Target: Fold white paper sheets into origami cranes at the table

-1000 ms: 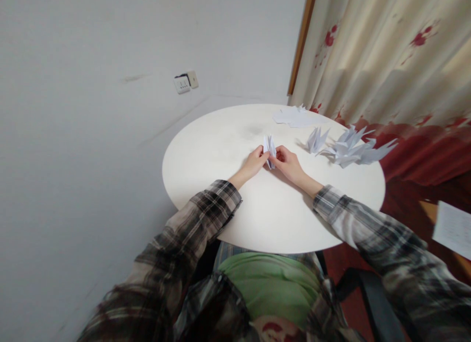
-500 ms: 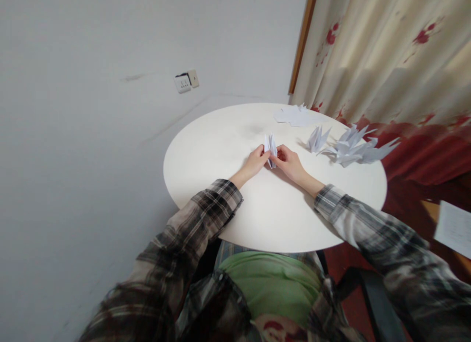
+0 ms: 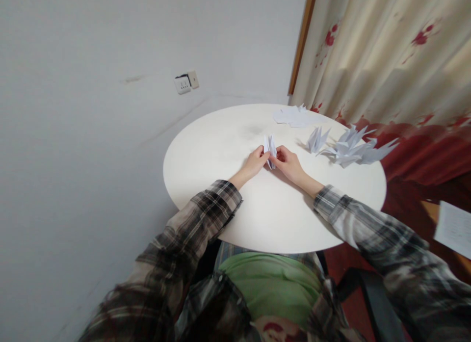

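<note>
Both hands (image 3: 290, 164) curled nearly closed, close together, pinching folded white paper (image 3: 271, 146)

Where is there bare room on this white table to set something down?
On the white table, one bare patch lies between the left rim and the left hand; another lies between the plaid sleeves, up to the near rim. It's crowded right of the right hand, with paper shapes, and at the far rim, with flat sheets.

Dark plaid shirt (image 3: 211, 302) (sleeves (image 3: 184, 229) brown, grey and black) over a green top (image 3: 274, 283).
</note>
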